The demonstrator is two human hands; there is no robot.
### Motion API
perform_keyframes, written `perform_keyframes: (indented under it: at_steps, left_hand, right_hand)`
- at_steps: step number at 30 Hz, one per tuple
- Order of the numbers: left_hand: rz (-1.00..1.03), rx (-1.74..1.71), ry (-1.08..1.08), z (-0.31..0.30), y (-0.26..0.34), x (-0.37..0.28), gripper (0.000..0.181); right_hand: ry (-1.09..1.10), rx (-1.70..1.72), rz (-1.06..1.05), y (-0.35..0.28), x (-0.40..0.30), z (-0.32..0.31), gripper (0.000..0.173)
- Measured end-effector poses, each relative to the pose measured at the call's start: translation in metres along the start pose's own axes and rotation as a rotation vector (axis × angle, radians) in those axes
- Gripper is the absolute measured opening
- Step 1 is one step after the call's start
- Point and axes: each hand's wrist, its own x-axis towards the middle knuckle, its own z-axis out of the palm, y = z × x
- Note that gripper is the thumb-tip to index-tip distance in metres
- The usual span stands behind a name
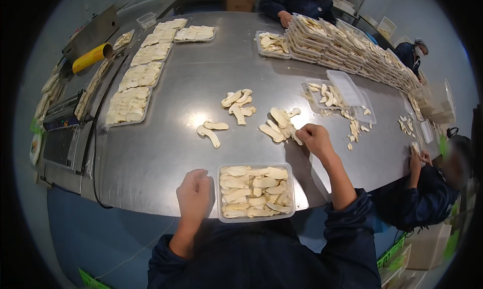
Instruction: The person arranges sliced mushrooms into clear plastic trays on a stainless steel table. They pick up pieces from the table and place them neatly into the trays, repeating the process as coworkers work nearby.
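Before me at the table's front edge lies a clear plastic tray (237, 182) filled with overlapping rows of pale mushroom slices. My left hand (194, 194) rests beside the tray's left rim, fingers curled, with nothing visible in it. Beyond the tray's right corner, my right hand (316, 138) pinches one mushroom slice (295, 135) at the edge of a loose pile of slices (279, 118). A second pile (236, 104) sits farther back, left of that one. Two or three loose slices (211, 132) lie nearer, to its left.
Filled trays (128, 107) line the steel table's (181, 100) left side. Stacked trays (332, 43) stand at the back right, near a co-worker (298, 4). Right of my hand are an open tray of pieces (328, 96) and scraps (354, 129). Another co-worker (426, 194) sits at right.
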Motion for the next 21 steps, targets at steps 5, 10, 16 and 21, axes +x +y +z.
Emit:
perform_keyframes:
  at_steps: [5, 10, 16, 21]
  left_hand:
    - [0.018, -0.077, -0.046, -0.006, 0.000, -0.003, 0.019]
    - [-0.282, -0.318, -0.435, -0.003, 0.064, -0.026, 0.018]
    - [-0.519, -0.418, -0.506, -0.015, 0.057, -0.038, 0.018]
    - [-0.511, -0.395, -0.462, -0.021, 0.047, -0.038, 0.019]
  right_hand:
    - [-0.225, 0.437, 0.175, -0.038, -0.037, -0.017, 0.019]
    - [-0.434, 0.272, -0.139, -0.111, -0.108, 0.012, 0.014]
    - [-0.420, 0.202, -0.367, -0.118, -0.136, 0.028, 0.018]
    - [-0.203, 0.047, -0.658, -0.114, -0.136, 0.042, 0.021]
